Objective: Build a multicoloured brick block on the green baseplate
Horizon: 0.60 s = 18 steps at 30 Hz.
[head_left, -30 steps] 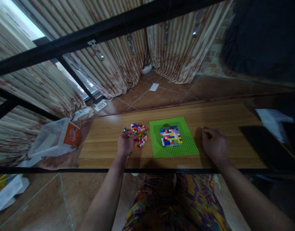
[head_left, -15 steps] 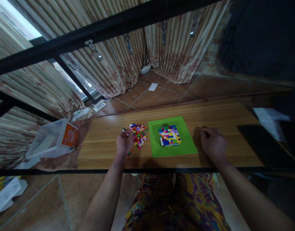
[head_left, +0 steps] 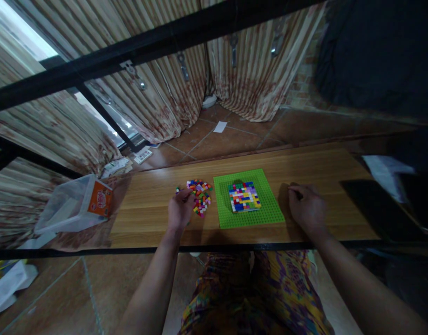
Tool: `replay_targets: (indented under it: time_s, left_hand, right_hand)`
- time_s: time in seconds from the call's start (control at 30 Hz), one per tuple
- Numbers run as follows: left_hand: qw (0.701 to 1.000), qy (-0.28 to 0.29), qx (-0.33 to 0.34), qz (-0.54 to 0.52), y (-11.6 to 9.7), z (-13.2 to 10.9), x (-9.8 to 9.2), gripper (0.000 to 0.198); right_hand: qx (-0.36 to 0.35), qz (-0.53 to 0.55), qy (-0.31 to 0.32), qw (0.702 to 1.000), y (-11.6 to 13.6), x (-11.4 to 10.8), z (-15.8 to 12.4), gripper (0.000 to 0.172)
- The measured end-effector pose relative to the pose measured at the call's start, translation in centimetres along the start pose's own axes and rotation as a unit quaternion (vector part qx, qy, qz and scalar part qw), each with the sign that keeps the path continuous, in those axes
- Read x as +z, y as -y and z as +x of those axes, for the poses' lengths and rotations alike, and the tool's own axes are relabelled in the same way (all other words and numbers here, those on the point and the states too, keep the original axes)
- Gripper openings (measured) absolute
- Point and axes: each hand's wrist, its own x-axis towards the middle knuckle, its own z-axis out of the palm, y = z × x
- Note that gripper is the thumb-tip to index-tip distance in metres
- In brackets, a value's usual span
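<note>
My left hand (head_left: 180, 208) is over the left side of a heap of small, mixed-colour toy bricks (head_left: 201, 201). Its fingers are bent together at the bricks, and what is between them, if anything, is too small to make out. To the right of the heap lies a green studded baseplate (head_left: 271, 204). On it sits a block of many-coloured bricks (head_left: 245, 197), flat and roughly square. My right hand (head_left: 307, 207) rests on the table just right of the baseplate, fingers curled and thumb against the index finger; anything inside is hidden.
The wooden table (head_left: 147, 204) has a dark front edge. A clear plastic tub (head_left: 69, 211) with an orange label stands off its left end. A dark flat panel (head_left: 377, 209) lies at the right end. A black metal bar (head_left: 158, 41) crosses before striped curtains (head_left: 248, 83).
My left hand's fingers have shifted slightly to the right over the brick heap. My right hand stays beside the baseplate. The whole view has moved a little.
</note>
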Motion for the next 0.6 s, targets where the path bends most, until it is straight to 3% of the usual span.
replay_targets:
  time_s: [0.1,0.27,0.47,0.6]
  left_hand:
    - [0.999,0.027,0.037,-0.019,-0.2,-1.4,1.1,0.022]
    - [0.988,0.121,0.097,0.024,-0.2,-4.9,3.6,0.021]
    - [0.976,0.156,0.135,0.067,-0.7,-7.1,5.2,0.014]
    - [0.958,0.158,0.181,0.158,-1.2,-7.3,5.5,0.005]
  right_hand:
    - [0.000,-0.005,0.002,1.000,-0.1,0.1,0.1,0.032]
    - [0.001,0.004,0.003,1.000,-0.2,0.2,0.0,0.032]
    - [0.011,0.001,0.008,1.000,0.1,-0.1,0.0,0.033]
    - [0.012,0.006,0.008,1.000,0.3,-0.2,0.0,0.032]
